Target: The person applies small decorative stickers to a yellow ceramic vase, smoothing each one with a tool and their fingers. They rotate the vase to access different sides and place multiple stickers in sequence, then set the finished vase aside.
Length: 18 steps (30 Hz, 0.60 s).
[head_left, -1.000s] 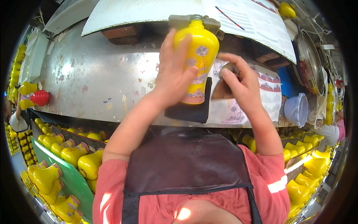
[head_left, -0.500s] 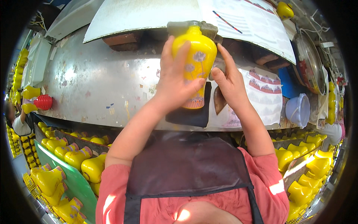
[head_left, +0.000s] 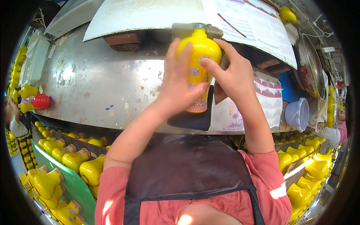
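A yellow vase (head_left: pixel 200 62) is held upright in front of the chest, above the worn metal table (head_left: pixel 93 86), and it is gripped from both sides. The left hand (head_left: pixel 179 86) is wrapped around the vase's left flank, fingers closed on the body and the thumb pressed across the flower picture on its front. The right hand (head_left: pixel 230 77) is clasped on the right flank, its index finger laid up along the shoulder of the vase. The neck of the vase is pushed up against a grey fitting (head_left: pixel 191 29) under the edge of a white board (head_left: pixel 150 15), so the mouth is hidden. Below the vase, a dark pad (head_left: pixel 195 118) is seen lying on the table, and a patterned white cloth (head_left: pixel 268 101) is draped just to its right. Further right, a pale blue plastic cup (head_left: pixel 298 114) is set on its side. Rows of yellow vases (head_left: pixel 71 157) are racked down the left, more yellow vases (head_left: pixel 307 168) down the right. A red vase (head_left: pixel 39 102) is parked at the table's far left end.
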Available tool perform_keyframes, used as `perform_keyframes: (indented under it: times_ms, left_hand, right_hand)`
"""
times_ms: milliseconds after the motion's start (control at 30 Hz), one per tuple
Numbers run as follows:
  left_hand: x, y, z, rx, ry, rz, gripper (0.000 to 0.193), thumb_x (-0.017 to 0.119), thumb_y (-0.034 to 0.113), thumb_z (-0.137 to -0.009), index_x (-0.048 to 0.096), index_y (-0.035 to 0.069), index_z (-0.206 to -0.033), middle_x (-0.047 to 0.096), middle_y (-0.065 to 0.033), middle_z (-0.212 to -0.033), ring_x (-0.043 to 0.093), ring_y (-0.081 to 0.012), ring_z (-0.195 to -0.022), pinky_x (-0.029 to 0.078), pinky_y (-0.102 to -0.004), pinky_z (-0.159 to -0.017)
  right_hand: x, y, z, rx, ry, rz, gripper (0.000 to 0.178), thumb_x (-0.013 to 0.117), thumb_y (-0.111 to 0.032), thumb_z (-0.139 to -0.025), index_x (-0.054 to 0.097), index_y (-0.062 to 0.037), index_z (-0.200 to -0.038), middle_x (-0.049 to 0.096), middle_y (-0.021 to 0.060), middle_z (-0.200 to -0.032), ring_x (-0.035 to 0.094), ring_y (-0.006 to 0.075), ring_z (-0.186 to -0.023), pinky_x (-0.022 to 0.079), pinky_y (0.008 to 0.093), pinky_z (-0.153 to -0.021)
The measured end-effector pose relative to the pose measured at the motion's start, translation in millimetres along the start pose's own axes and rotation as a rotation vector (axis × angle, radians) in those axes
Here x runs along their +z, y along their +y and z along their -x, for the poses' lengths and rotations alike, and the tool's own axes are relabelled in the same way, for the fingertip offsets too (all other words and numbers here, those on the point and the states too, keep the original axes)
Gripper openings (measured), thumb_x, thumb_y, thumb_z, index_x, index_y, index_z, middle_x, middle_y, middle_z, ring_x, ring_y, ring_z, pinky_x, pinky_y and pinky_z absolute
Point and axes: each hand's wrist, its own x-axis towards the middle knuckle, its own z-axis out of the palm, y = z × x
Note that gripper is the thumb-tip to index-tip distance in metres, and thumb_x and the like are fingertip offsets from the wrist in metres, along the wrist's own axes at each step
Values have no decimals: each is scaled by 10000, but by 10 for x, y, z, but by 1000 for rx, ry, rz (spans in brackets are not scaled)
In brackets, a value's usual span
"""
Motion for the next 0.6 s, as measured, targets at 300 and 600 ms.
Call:
perform_keyframes:
  times_ms: [300,600]
  left_hand:
    - [10,-50,7,47,25,-20,1093,806,323,-805,154,57,-1641,153,-304,-1651,195,-506,-1531,246,-550,-1246]
    - [4,-14,35,7,69,-146,1203,870,367,-747,134,-6,-1623,191,-317,-1636,191,-495,-1528,211,-538,-1252]
  right_hand:
    - [-297,26,-179,255,-63,-710,276,648,-268,-1020,743,-29,-1121,683,-10,-935,621,46,-809,489,197,-749]
    - [-129,-113,12,-521,306,247,294,817,-57,-847,744,-60,-1131,753,123,-946,719,270,-801,577,355,-715]
